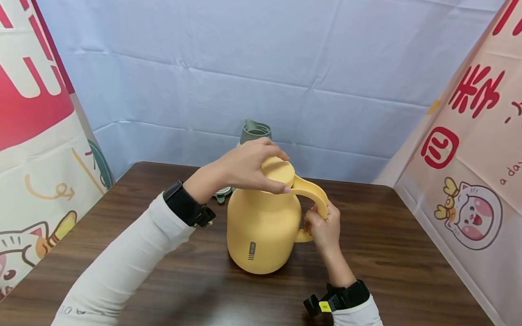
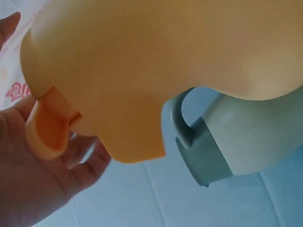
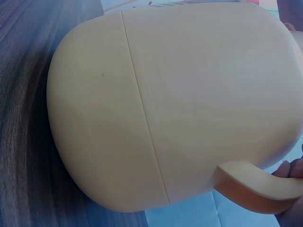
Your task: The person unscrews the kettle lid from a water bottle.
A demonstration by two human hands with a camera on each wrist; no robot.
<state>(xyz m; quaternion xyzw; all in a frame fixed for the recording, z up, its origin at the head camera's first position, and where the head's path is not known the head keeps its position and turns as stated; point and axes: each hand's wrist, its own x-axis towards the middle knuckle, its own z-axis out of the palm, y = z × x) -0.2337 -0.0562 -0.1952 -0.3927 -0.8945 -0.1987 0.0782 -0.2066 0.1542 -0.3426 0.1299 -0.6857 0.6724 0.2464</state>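
A yellow thermos jug [image 1: 263, 226] stands on the table in the head view, and its body fills much of both wrist views. My left hand [image 1: 253, 165] is over the top, thumb on the near side and fingers round the far side of the round yellow lid [image 1: 281, 171]. On the right of the jug, my right hand [image 1: 326, 228] grips the lower part of the curved handle [image 1: 313, 192]. The left wrist view shows the jug's spout [image 2: 135, 146] beside my left hand. How firmly the lid sits is hidden.
Behind the yellow jug stands a grey-green jug [image 1: 256, 131] with an uncovered mouth, mostly hidden. A small green and pale piece [image 1: 223, 194] lies by it on the brown wooden table [image 1: 379, 253]. A pale blue cloth [image 1: 244, 68] hangs at the back, with printed cloths at both sides.
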